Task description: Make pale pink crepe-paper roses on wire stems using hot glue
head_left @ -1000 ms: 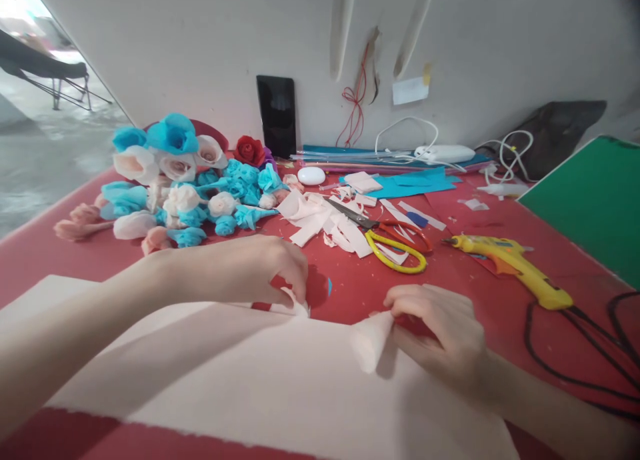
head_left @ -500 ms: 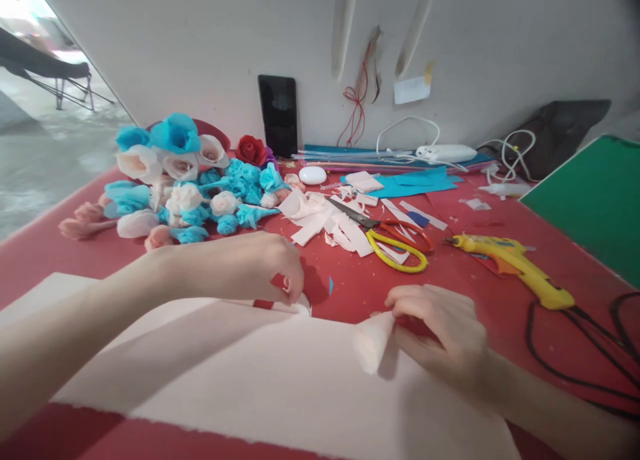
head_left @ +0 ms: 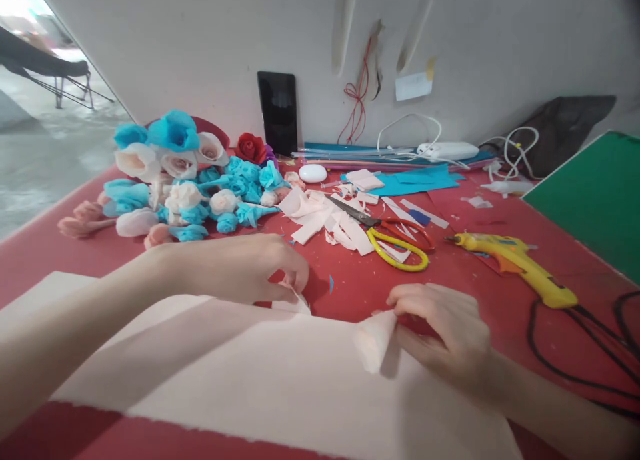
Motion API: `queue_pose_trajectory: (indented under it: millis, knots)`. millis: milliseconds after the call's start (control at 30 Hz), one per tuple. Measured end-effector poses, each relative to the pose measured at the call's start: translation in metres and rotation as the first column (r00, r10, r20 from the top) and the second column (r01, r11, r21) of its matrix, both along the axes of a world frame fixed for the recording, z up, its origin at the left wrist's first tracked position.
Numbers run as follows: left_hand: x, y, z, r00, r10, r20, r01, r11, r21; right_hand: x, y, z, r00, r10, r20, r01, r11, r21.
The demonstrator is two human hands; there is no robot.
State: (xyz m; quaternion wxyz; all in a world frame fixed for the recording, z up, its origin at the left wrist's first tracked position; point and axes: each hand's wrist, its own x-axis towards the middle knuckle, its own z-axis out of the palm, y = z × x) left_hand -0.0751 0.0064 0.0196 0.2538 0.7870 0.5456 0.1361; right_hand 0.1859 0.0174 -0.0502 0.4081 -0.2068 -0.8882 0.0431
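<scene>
A large sheet of pale pink crepe paper (head_left: pixel 260 380) lies across the red table (head_left: pixel 450 280) in front of me. My left hand (head_left: pixel 250 270) pinches the sheet's far edge near the middle, fingers closed on a small raised fold. My right hand (head_left: pixel 443 333) is closed on the sheet's far right corner, which is folded over toward me. Both hands rest low on the table, about a hand's width apart.
A heap of blue, white and pink paper flowers (head_left: pixel 175 180) lies at the left. Paper scraps (head_left: pixel 320 220), yellow-handled scissors (head_left: pixel 395 247) and a yellow glue gun (head_left: pixel 520 267) with black cable sit beyond my hands. A green board (head_left: pixel 595 193) lies right, a phone (head_left: pixel 277 113) leans against the wall.
My left hand's fingers have shifted slightly on the paper edge, lifting the small fold a little. My right hand has stayed in place with its corner.
</scene>
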Motion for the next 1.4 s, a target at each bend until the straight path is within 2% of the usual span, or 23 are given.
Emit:
queue_pose_trajectory:
  millis: [133, 233, 400, 633, 767, 933, 1100, 1200, 1400]
  knots:
    - [-0.001, 0.008, 0.008, 0.996, -0.082, -0.028, 0.077, 0.987, -0.141, 0.000, 0.000, 0.007, 0.999, -0.010, -0.033, 0.010, 1.000, -0.023]
    - [-0.003, 0.015, 0.014, 0.998, -0.054, -0.023, 0.049, 0.984, -0.172, 0.000, -0.001, 0.018, 0.996, -0.029, -0.082, 0.023, 0.997, -0.071]
    - [0.014, 0.010, 0.024, 0.993, 0.063, 0.098, -0.060, 0.998, -0.028, 0.001, -0.003, 0.031, 0.972, -0.098, -0.216, 0.057, 0.980, -0.189]
    - [0.049, 0.009, 0.044, 0.959, -0.056, 0.278, -0.003, 0.978, 0.209, -0.001, -0.008, 0.041, 0.941, -0.136, -0.311, 0.007, 0.925, -0.380]
    - [0.065, 0.011, 0.055, 0.932, -0.020, 0.362, -0.062, 0.975, 0.213, -0.002, -0.008, 0.053, 0.928, -0.124, -0.351, -0.042, 0.902, -0.431]
    - [0.078, 0.010, 0.059, 0.919, 0.007, 0.394, -0.090, 0.978, 0.191, -0.001, -0.005, 0.062, 0.921, -0.125, -0.369, -0.102, 0.837, -0.538]
    - [0.081, 0.011, 0.058, 0.841, 0.033, 0.539, -0.095, 0.992, 0.088, -0.004, -0.005, 0.065, 0.910, -0.150, -0.386, -0.076, 0.855, -0.512]
    - [0.081, 0.011, 0.056, 0.795, 0.048, 0.605, -0.062, 0.998, 0.003, -0.004, -0.006, 0.066, 0.908, -0.216, -0.359, 0.010, 0.868, -0.497]
    - [0.083, 0.012, 0.055, 0.776, 0.032, 0.630, 0.023, 0.997, -0.080, -0.004, -0.002, 0.065, 0.907, -0.290, -0.307, 0.169, 0.915, -0.366]
